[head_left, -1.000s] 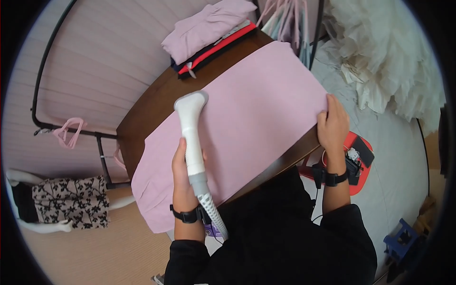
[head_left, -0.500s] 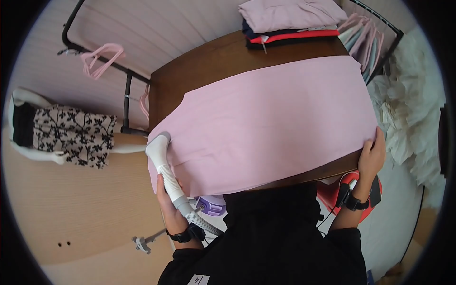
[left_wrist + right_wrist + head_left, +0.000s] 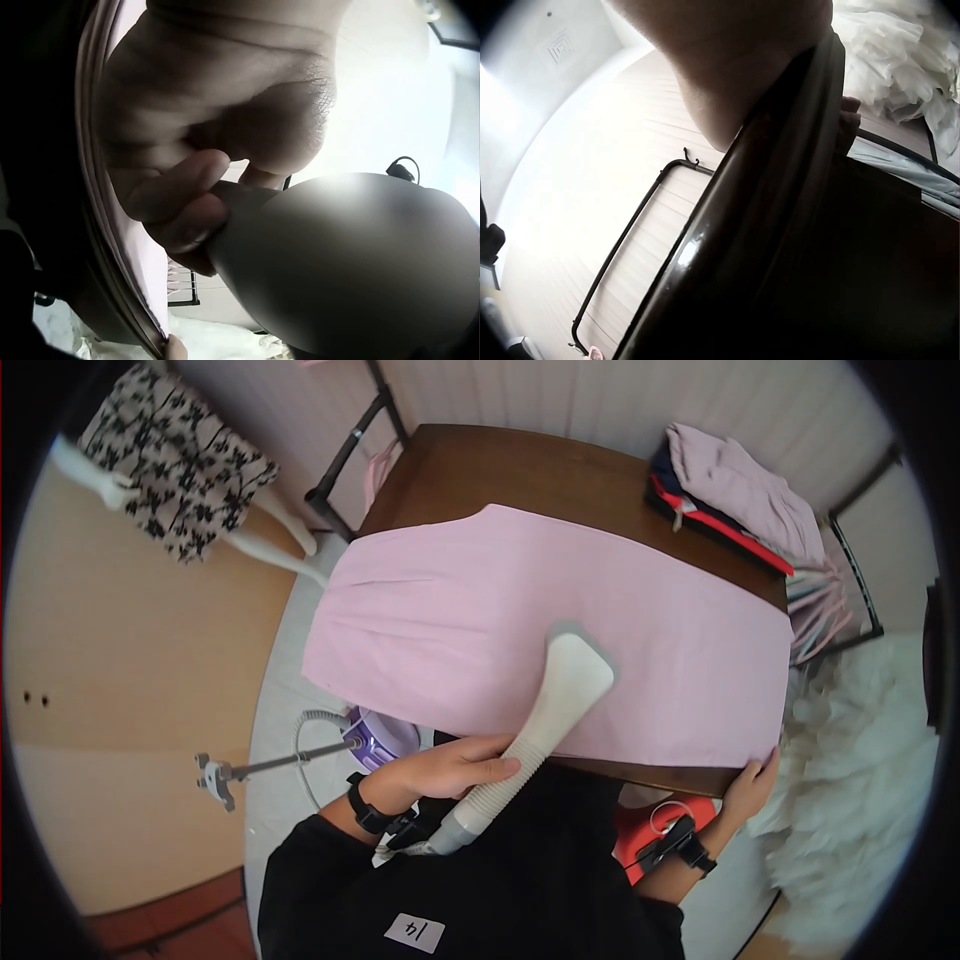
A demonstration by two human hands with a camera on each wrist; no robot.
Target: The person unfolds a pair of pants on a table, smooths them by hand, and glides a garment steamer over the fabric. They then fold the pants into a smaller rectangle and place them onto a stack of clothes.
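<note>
A flat pink cloth (image 3: 430,600) lies over the front part of a dark wooden table (image 3: 540,460), with a few creases at its left end. My left hand (image 3: 455,765) grips the ribbed handle of a white steamer (image 3: 570,685), whose head is over the middle of the cloth; whether it touches is unclear. In the left wrist view the fingers (image 3: 191,217) curl at the steamer (image 3: 337,262). At the cloth's near right corner, my right hand (image 3: 752,788) grips the table edge. The right wrist view shows the hand (image 3: 735,52) around the dark edge (image 3: 712,217).
Folded clothes (image 3: 740,490) are stacked at the back right, beside a rack with hangers (image 3: 822,605). White tulle (image 3: 840,790) hangs at the right. A purple steamer base (image 3: 385,738) stands on the floor near a red object (image 3: 665,825). A mannequin's patterned skirt (image 3: 180,465) is upper left.
The view has turned and shifted. The steamer has moved from the cloth's left end to above its middle, held in my left hand. My right hand remains at the near right corner.
</note>
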